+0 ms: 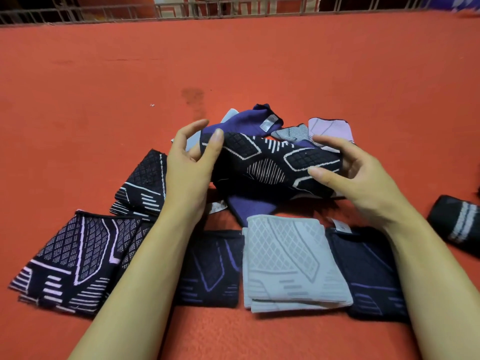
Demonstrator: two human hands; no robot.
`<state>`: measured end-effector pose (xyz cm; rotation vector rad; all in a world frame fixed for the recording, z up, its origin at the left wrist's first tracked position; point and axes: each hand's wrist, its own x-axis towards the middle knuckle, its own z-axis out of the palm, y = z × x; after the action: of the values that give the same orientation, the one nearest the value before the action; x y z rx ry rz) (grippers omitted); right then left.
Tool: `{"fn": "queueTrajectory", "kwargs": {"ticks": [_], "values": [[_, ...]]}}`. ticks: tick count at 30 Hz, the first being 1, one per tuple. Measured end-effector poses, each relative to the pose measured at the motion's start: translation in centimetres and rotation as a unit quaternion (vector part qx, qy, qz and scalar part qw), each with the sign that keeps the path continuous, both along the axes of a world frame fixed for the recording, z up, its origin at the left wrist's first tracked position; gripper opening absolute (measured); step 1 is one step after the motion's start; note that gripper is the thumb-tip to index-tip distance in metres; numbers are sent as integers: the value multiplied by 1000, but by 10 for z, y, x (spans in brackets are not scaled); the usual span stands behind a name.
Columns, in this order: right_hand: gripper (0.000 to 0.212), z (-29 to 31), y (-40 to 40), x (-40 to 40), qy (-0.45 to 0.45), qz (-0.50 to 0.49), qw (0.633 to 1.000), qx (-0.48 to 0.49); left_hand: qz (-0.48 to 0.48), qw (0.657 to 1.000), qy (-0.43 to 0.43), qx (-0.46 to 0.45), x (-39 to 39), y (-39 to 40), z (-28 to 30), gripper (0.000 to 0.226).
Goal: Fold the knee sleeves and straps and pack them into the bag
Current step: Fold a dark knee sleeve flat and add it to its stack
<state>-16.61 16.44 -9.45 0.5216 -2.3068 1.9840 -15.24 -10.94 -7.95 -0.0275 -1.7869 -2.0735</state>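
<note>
**Both hands hold a black patterned knee sleeve above the pile**

The left hand (191,162) grips one end of a black knit knee sleeve with white geometric lines (272,165); its thumb lies on top of the fabric and its fingers (193,126) curl behind that end. The right hand (355,172) holds the other end, thumb pressed on the front and fingers wrapped over the far edge. The sleeve hangs between the two hands, lifted above an unfolded heap: a purple knit sleeve with a white label (249,120), a grey knit piece (292,132) and a pale pink knit sleeve (331,128).

Nearer the person, folded sleeves lie in a row on the orange-red cloth surface (259,61): two black sleeves with pink-white lines (70,261) at the left, a black sleeve with purple lines (210,268), a light grey folded sleeve (288,258), and another black sleeve with purple lines (368,274) partly under the right forearm. A black rolled piece with grey stripes (457,224) lies apart at the right edge.
</note>
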Motion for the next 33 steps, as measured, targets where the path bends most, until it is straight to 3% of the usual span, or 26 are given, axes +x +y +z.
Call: {"fn": "queueTrajectory", "kwargs": {"ticks": [2, 5, 11, 14, 17, 18, 20, 22, 25, 30, 33], "values": [[45, -3, 0, -3, 43, -54, 995, 72, -17, 998, 19, -61, 3, -1, 1, 49], [30, -5, -1, -8, 89, -180, 970, 139, 56, 981, 75, -167, 4, 0, 1, 56], [31, -4, -2, -7, 94, -233, 967, 30, 100, 973, 110, -175, 7, 6, 3, 49], [50, -3, -4, -5, 71, -227, 971, 28, 104, 971, 68, -204, -2, 4, -8, 62], [87, -8, -3, -3, 21, -165, 972, 164, 50, 938, 91, -332, -5, 0, -19, 81], [93, -10, -3, -4, 15, -150, 966, 210, 16, 922, 91, -377, -3, -1, -20, 83], [84, -15, -1, -6, 26, -149, 953, 264, -13, 898, 87, -432, -1, -1, -20, 77], [68, -18, 1, -10, 48, -178, 945, 269, 5, 895, 78, -440, -2, -1, -20, 70], [61, -13, 2, -12, 47, -206, 952, 221, 25, 914, 30, -405, -3, -3, -17, 61], [65, -6, 7, -6, 1, -107, 967, 230, -1, 922, 20, -387, 1, -3, -12, 47], [46, -5, 8, -5, 33, -123, 972, 196, 9, 919, 27, -394, 1, -4, -10, 45]]}}
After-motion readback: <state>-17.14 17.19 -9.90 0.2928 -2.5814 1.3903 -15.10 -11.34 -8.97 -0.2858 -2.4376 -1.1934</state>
